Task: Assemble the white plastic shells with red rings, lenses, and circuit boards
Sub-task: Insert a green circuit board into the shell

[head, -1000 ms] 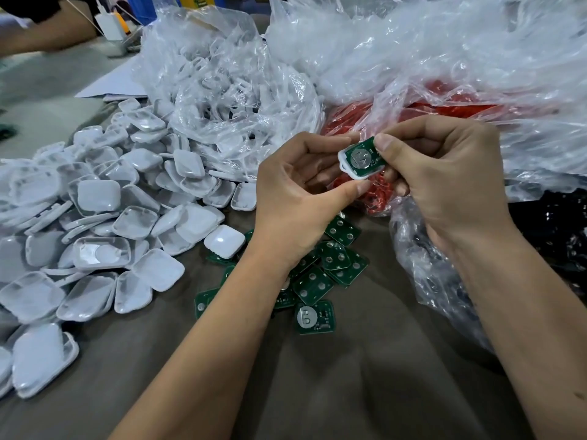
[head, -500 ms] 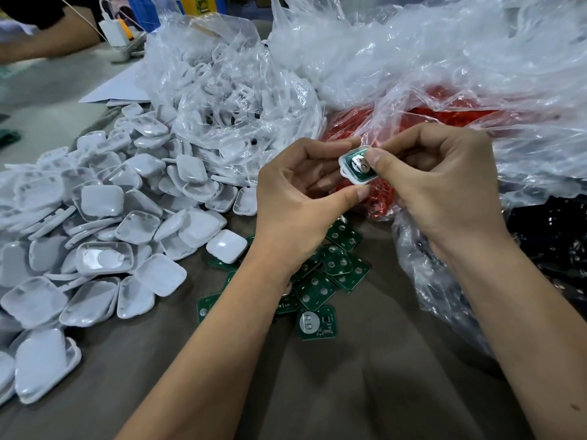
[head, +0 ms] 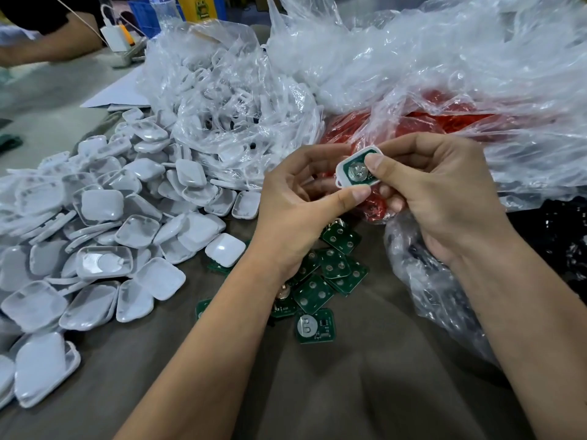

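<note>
Both hands meet above the worktop (head: 365,392), in front of a clear bag of red rings (head: 444,122). The right hand (head: 444,198) pinches a white plastic shell (head: 341,168), its thumb pressing on the green circuit board (head: 357,169) seated inside the shell (a round silver cell shows on the board's face). The left hand (head: 298,201) has its fingers curled behind the shell and its thumb stretched out just beneath it; whether the left fingers actually touch the shell cannot be told. Below the hands, loose circuit boards (head: 330,271) lie scattered on the worktop, some overlapping. To the left spreads a heap of white shell halves (head: 101,230), and behind it a clear bag of more white parts (head: 228,100). A second person's arm (head: 47,46) rests at the far left corner.
</note>
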A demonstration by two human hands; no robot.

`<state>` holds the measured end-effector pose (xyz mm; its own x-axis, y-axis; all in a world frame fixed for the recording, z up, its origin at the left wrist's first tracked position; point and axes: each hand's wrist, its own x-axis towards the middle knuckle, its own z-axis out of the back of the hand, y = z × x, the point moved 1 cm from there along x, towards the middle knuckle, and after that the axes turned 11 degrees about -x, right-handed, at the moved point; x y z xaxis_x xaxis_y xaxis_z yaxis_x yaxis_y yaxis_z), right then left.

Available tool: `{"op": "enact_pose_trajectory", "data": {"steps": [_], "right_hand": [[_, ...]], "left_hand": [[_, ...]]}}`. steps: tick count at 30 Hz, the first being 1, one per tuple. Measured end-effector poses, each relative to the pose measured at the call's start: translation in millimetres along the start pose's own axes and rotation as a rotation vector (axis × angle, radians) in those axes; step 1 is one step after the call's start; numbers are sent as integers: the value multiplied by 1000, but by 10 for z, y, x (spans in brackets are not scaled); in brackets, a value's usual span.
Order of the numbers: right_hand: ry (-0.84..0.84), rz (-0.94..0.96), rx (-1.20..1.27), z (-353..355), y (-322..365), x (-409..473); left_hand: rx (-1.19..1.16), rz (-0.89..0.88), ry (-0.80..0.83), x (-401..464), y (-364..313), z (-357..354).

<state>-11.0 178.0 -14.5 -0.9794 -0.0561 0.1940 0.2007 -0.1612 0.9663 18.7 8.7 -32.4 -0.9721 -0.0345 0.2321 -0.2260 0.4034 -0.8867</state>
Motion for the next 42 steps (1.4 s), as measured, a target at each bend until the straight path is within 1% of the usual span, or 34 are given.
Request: {"op": "enact_pose_trajectory", "data": {"steps": [3, 5, 11, 14, 18, 23, 27, 31, 35, 42], "right_hand": [[-15, 51, -58, -10, -6, 3], [-17, 63, -70, -27, -8, -9], [9, 85, -95, -78, 16, -58], [27, 50, -95, -82, 16, -57], [79, -17, -46, -70, 9, -22], [87, -36, -37, -74, 36, -43], [96, -44, -46, -70, 50, -44], [98, -31, -98, -78, 57, -53], [91, -15, -134, -60, 52, -49], [49, 34, -146, -58, 52, -40]], "left_hand": [[-42, 113, -75, 11, 28, -7], [-31, 150, -92, 11, 57, -48], [54, 74, -130, -55, 62, -118], [99, 69, -160, -64, 57, -89], [92, 76, -193, -19, 60, -22], [73, 77, -186, -5, 40, 5], [103, 56, -179, 10, 11, 19], [136, 27, -137, 8, -3, 26], [220, -32, -73, 11, -3, 46], [236, -55, -64, -1, 5, 37]]}}
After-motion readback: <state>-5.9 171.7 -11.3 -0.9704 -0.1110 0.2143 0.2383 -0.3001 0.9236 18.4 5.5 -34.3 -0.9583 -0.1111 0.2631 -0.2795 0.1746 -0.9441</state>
